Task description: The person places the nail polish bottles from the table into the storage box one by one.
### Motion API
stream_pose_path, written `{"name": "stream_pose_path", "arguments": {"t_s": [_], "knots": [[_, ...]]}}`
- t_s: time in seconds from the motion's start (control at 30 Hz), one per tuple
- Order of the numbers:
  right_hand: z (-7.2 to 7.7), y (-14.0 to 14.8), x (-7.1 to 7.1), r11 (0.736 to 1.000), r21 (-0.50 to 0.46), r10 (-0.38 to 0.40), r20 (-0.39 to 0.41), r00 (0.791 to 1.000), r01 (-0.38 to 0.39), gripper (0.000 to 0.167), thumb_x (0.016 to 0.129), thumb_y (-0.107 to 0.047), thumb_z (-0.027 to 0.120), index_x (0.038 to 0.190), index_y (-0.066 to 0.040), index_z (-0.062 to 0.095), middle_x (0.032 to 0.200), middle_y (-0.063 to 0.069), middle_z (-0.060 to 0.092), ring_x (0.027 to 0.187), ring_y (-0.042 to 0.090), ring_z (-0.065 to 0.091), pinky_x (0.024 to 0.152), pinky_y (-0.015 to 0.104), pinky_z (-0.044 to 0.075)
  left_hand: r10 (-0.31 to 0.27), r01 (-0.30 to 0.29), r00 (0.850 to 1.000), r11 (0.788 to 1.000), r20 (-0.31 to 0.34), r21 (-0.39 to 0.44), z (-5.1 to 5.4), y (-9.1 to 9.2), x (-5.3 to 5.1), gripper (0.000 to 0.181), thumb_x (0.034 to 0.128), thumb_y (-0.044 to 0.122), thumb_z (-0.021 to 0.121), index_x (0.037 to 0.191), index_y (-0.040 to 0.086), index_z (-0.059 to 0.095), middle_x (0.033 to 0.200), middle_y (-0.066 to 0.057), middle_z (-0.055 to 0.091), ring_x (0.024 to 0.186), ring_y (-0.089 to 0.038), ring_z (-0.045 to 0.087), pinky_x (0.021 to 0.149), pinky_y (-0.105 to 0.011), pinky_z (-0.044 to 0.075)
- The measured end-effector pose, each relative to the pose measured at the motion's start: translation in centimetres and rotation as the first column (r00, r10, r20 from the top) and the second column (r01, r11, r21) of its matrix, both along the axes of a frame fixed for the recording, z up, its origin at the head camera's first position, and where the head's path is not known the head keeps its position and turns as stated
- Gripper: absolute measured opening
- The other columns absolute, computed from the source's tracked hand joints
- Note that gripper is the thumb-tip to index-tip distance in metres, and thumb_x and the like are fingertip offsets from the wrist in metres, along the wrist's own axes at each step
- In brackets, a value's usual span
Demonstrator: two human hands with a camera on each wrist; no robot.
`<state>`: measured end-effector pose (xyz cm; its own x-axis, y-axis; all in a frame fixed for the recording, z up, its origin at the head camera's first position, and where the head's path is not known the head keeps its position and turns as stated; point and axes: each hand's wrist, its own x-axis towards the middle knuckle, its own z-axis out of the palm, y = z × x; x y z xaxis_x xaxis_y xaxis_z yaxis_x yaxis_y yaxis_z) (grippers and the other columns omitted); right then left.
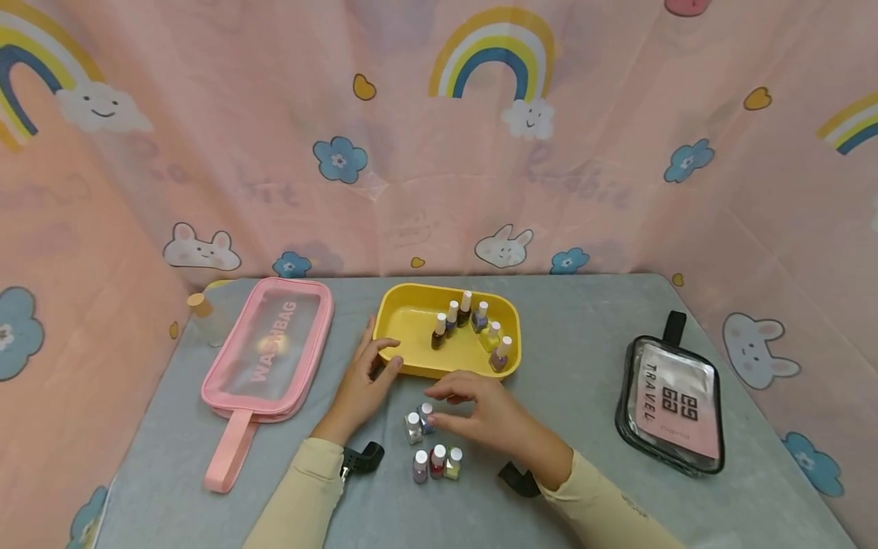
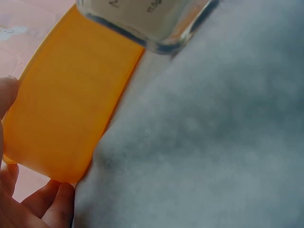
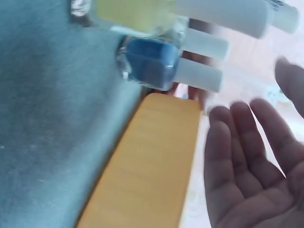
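Observation:
A yellow tray (image 1: 411,320) stands at the back middle of the table, with several white-capped nail polish bottles (image 1: 501,352) in its right part. My left hand (image 1: 363,385) grips the tray's front left corner, its fingertips on the rim and wall, as the left wrist view also shows. Over the front edge of the tray hovers my right hand (image 1: 487,408), fingers loosely bent with nothing between them. Just left of its thumb stand a blue nail polish bottle (image 3: 152,61) and a silvery one (image 1: 413,429). Nearer me are a pale purple bottle (image 1: 420,467), a red one (image 1: 437,462) and a yellow-green one (image 1: 453,463).
On the left lies a pink clear-topped wash bag (image 1: 229,396) with a strap. Behind it stands a clear bottle (image 1: 209,324) with a tan cap. A black-edged travel pouch (image 1: 675,412) lies at the right. A pink patterned curtain (image 1: 411,206) hangs behind the table.

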<state>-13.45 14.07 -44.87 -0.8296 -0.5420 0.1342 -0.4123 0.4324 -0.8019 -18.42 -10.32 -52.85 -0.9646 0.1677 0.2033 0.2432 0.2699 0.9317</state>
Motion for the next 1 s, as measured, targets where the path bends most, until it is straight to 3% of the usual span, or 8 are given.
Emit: {"name": "stream_pose_path", "arguments": {"t_s": [0.13, 0.47, 0.73, 0.87, 1.0], "knots": [[-0.7, -0.2, -0.3, 0.998, 0.036, 0.041, 0.052, 0.998, -0.043, 0.029, 0.094, -0.019, 0.085, 0.12, -0.009, 0.078, 0.113, -0.006, 0.074, 0.102, 0.024, 0.07, 0.093, 0.034, 0.059, -0.001, 0.001, 1.0, 1.0, -0.003, 0.011, 0.0, -0.1, 0.0, 0.033, 0.1078, 0.03, 0.065, 0.136, 0.012, 0.066, 0.177, -0.007, 0.01, 0.16, -0.033, 0.016, 0.122, -0.051, 0.031], [-1.1, -0.6, -0.8, 0.998, 0.053, 0.015, 0.08, 0.997, -0.019, 0.027, 0.093, -0.013, 0.084, 0.118, -0.005, 0.077, 0.109, -0.005, 0.074, 0.1, 0.023, 0.072, 0.09, 0.031, 0.059, -0.004, 0.004, 1.0, 1.0, -0.008, -0.008, 0.2, 0.0, 0.0, 0.037, 0.1073, 0.031, 0.066, 0.138, 0.01, 0.064, 0.178, -0.008, 0.008, 0.16, -0.034, 0.016, 0.122, -0.054, 0.031], [-1.8, -1.0, -1.4, 0.995, 0.095, -0.019, 0.095, 0.995, 0.01, 0.017, 0.094, -0.014, 0.084, 0.11, -0.011, 0.079, 0.099, -0.01, 0.073, 0.09, 0.007, 0.067, 0.084, 0.028, 0.059, -0.005, 0.005, 1.0, 1.0, 0.0, -0.003, 0.5, 0.0, -0.1, 0.035, 0.1076, 0.029, 0.066, 0.137, 0.009, 0.064, 0.178, -0.007, 0.009, 0.16, -0.032, 0.016, 0.121, -0.052, 0.033], [-0.5, -1.1, -1.6, 0.992, 0.105, -0.076, 0.067, 0.995, 0.069, 0.014, 0.092, -0.018, 0.086, 0.104, -0.013, 0.08, 0.092, -0.012, 0.071, 0.084, 0.006, 0.065, 0.079, 0.025, 0.058, -0.003, 0.003, 1.0, 1.0, 0.005, 0.002, 0.3, 0.0, 0.0, 0.035, 0.1075, 0.031, 0.066, 0.136, 0.01, 0.065, 0.178, -0.005, 0.009, 0.16, -0.032, 0.017, 0.121, -0.052, 0.033], [2.2, -1.2, -2.4, 0.98, 0.065, -0.192, 0.033, 0.981, 0.189, 0.015, 0.091, -0.018, 0.087, 0.103, -0.011, 0.081, 0.09, -0.007, 0.072, 0.082, 0.012, 0.066, 0.077, 0.028, 0.06, -0.001, 0.0, 1.0, 1.0, 0.005, 0.004, 0.1, -0.1, 0.0, 0.034, 0.1075, 0.032, 0.066, 0.135, 0.013, 0.066, 0.178, -0.006, 0.01, 0.16, -0.032, 0.018, 0.121, -0.052, 0.034]]}}
